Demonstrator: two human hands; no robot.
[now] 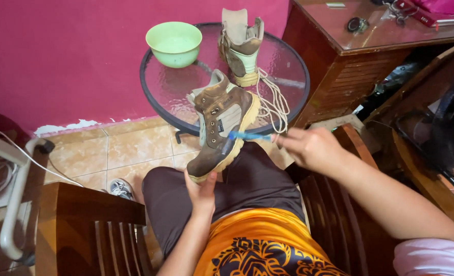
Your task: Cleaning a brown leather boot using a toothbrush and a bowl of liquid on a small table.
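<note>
left hand (202, 191) is gripping the toe of a scuffed brown and grey leather boot (220, 125) while the right hand (310, 146) is pinching a blue plastic toothbrush (250, 136) against its side, small dark label patch showing there

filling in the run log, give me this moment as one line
left hand: holds brown boot by toe | right hand: blue brush at boot's sole edge | second boot, green bowl: on glass table
</note>
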